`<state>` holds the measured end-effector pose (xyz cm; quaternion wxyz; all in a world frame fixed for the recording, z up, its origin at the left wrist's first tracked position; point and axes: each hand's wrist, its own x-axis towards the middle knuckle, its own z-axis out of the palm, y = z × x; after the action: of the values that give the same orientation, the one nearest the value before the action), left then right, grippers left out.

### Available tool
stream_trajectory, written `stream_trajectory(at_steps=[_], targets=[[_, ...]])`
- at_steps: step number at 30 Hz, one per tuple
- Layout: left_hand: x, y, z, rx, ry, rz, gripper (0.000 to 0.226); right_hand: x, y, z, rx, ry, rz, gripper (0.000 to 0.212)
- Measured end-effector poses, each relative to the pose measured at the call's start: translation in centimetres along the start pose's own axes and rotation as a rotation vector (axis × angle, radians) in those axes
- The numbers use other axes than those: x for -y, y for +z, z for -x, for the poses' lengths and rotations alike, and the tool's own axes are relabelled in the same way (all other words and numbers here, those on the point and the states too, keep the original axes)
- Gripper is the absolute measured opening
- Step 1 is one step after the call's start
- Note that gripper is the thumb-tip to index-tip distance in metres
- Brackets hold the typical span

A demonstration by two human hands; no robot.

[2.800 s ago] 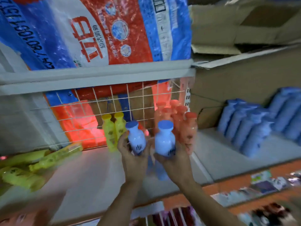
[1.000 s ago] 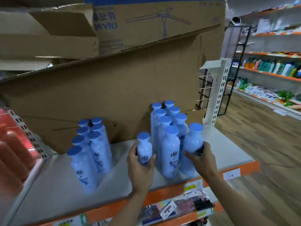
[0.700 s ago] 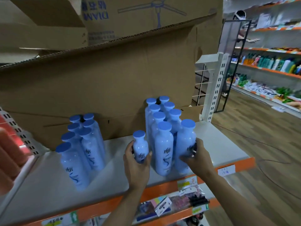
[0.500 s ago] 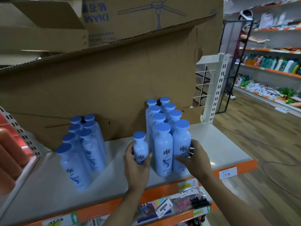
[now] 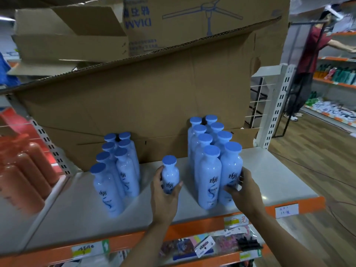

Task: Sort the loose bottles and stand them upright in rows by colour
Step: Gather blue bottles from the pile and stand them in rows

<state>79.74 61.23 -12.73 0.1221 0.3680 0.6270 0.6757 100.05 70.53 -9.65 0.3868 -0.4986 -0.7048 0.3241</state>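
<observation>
My left hand (image 5: 163,195) grips a small pale-blue bottle (image 5: 170,173) with a blue cap, upright over the grey shelf (image 5: 81,205), between two groups of blue bottles. My right hand (image 5: 243,191) curls round the lower part of the front right bottle (image 5: 231,170), which stands at the front of the right double row (image 5: 208,143). The left double row (image 5: 117,166) of blue bottles stands apart, untouched.
Orange-red bottles (image 5: 25,170) stand on the neighbouring shelf at the left, behind a perforated divider. A large cardboard sheet (image 5: 144,97) backs the shelf. A white upright post (image 5: 277,105) ends the shelf at right. A person (image 5: 312,60) stands in the aisle beyond.
I turned from the yellow and orange shelf to the blue one, carrying two bottles. My right hand has set its bottle down at the front of the right row; the left still holds the small bottle.
</observation>
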Motion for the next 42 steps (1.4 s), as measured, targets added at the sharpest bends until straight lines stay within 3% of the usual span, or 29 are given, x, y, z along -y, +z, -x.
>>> stream_trajectory(at_steps=[4, 7, 9, 11, 13, 16, 18, 22, 24, 29, 33, 35, 38, 42], targets=[[-0.2, -0.5, 0.1, 0.016, -0.018, 0.008, 0.065, -0.4, -0.6, -0.7, 0.07, 0.046, -0.01, 0.065], [-0.3, -0.9, 0.3, -0.005, -0.019, 0.013, 0.067, 0.1, -1.2, -0.8, 0.101, 0.071, -0.031, 0.078], [-0.3, -1.2, 0.4, -0.016, -0.011, 0.022, 0.071, 1.2, -1.2, -0.1, -0.053, 0.026, -0.02, 0.081], [-0.4, -1.5, 0.5, -0.023, -0.02, 0.026, 0.072, 3.1, -0.7, 1.1, -0.268, -0.122, -0.068, 0.063], [-0.1, -2.1, 0.4, -0.033, -0.029, 0.032, 0.071, 5.6, 0.2, 2.7, -0.338, -0.312, -0.175, 0.039], [-0.4, -3.3, 0.0, -0.058, -0.028, 0.015, 0.069, 9.3, 2.8, 3.9, -0.172, -0.495, -0.2, 0.017], [-0.8, -4.2, -0.1, -0.069, -0.007, -0.013, 0.069, 10.8, 5.4, 3.9, 0.035, -0.463, -0.178, 0.015], [-1.1, -6.0, -0.3, -0.08, 0.039, -0.089, 0.063, 12.7, 10.5, 3.5, 0.412, -0.174, -0.147, 0.054], [-1.7, -7.2, -0.4, -0.029, 0.032, -0.143, 0.061, 13.5, 12.2, 3.3, 0.528, -0.122, -0.188, 0.056], [-4.0, -10.6, -0.6, 0.002, 0.191, -0.378, 0.066, 14.3, 15.3, 2.4, 0.535, -0.154, -0.194, 0.042], [-4.1, -14.5, -0.6, -0.145, 0.266, -0.506, 0.057, 15.0, 16.9, 2.2, 0.524, -0.151, -0.208, 0.041], [-3.7, -16.5, -0.8, -0.234, 0.222, -0.532, 0.058, 15.3, 17.8, 2.2, 0.549, -0.153, -0.217, 0.043], [-1.6, -18.3, -2.2, -0.268, 0.017, -0.498, 0.075, 15.2, 18.9, 2.9, 0.555, -0.115, -0.251, 0.044], [1.1, -18.5, -3.8, -0.07, -0.048, -0.346, 0.066, 14.4, 20.4, 3.9, 0.512, -0.14, -0.266, 0.05]])
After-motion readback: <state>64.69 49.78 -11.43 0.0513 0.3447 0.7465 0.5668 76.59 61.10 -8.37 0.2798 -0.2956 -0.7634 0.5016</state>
